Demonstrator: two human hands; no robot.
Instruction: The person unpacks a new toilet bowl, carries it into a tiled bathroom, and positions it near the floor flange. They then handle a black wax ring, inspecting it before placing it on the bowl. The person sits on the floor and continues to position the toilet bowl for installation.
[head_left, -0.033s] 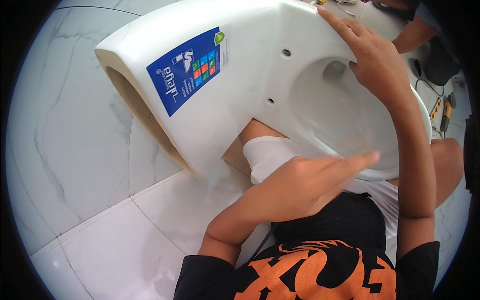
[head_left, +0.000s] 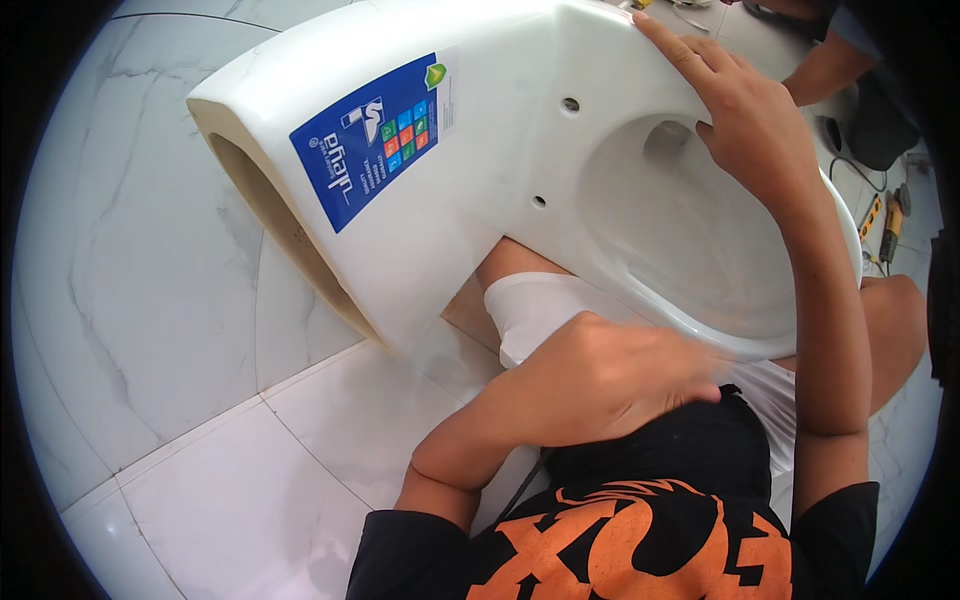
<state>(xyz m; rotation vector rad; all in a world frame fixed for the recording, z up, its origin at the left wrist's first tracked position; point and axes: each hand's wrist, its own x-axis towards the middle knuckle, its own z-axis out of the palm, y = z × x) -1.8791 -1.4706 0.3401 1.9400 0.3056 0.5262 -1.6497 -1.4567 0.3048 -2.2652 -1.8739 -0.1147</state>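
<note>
A white ceramic toilet (head_left: 480, 120) leans tilted over my legs, its tank end to the left and its bowl (head_left: 690, 240) to the right. On the tank side is a blue sticker (head_left: 368, 140) with small coloured squares. Two bolt holes show between tank and bowl. My right hand (head_left: 745, 110) lies on the bowl's far rim with its fingers stretched out, and holds nothing. In front of my black shirt, close by the bowl's near rim, my left hand (head_left: 625, 380) hangs in the air. Motion smears its fingers.
Another person's arm (head_left: 832, 70) reaches in at the upper right. Beyond the bowl, a yellow-and-black power tool (head_left: 893, 225) and a yellow level (head_left: 871, 216) lie on the floor, near a cable. At left, marbled tiles (head_left: 180, 200) meet plain white floor tiles (head_left: 220, 480).
My left hand's fingers have swung down and back from over the bowl's near rim. The right hand stays on the far rim. The toilet has barely shifted in view.
</note>
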